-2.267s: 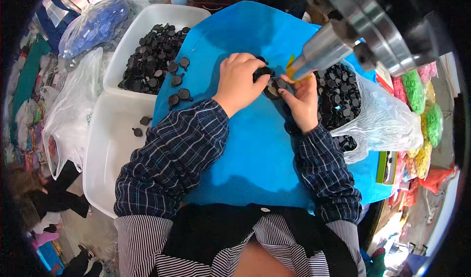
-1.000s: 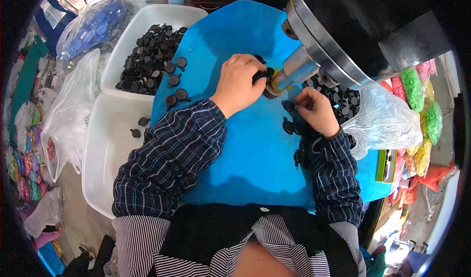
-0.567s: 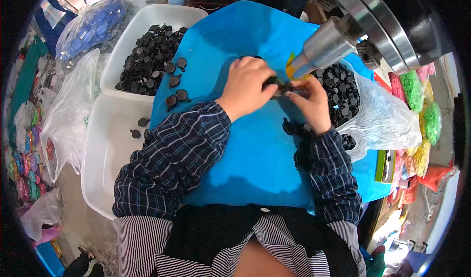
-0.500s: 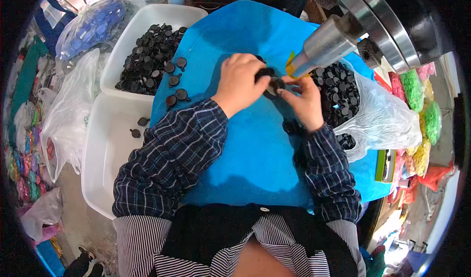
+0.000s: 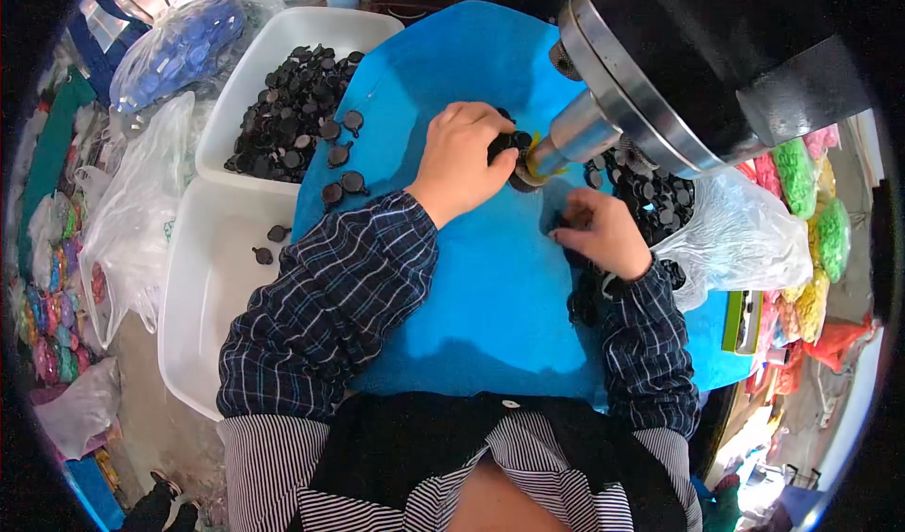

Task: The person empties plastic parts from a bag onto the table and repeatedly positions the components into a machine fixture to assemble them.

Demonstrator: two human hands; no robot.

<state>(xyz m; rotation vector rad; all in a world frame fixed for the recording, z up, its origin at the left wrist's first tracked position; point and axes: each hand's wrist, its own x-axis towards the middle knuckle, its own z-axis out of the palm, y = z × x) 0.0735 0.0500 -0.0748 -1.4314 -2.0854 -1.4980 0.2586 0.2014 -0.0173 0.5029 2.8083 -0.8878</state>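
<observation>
My left hand point(image 5: 464, 163) rests on the blue cloth point(image 5: 490, 315) with its fingers closed round a small black round piece point(image 5: 510, 144), much of it hidden by the fingers. Right at those fingertips, the metal tip of a machine point(image 5: 577, 136), with a bit of yellow at its end, meets a dark round base point(image 5: 526, 181). Lower right of it is my right hand point(image 5: 608, 235), apart from the base, its fingers curled together. Whatever those fingers hold is too dark to make out. Beside it lies a pile of black round pieces with tabs point(image 5: 665, 197).
At the left stand a white bin point(image 5: 209, 141) heaped with black pieces and a second white bin point(image 5: 174, 325) with a couple inside. Several loose pieces point(image 5: 353, 182) lie on the cloth's left edge. A clear plastic bag point(image 5: 745, 240) lies right; the black machine head point(image 5: 698, 70) overhangs.
The machine's tip has come down and left onto the dark base. My right hand has drawn back from the base, down and right. My left hand has stayed almost still.
</observation>
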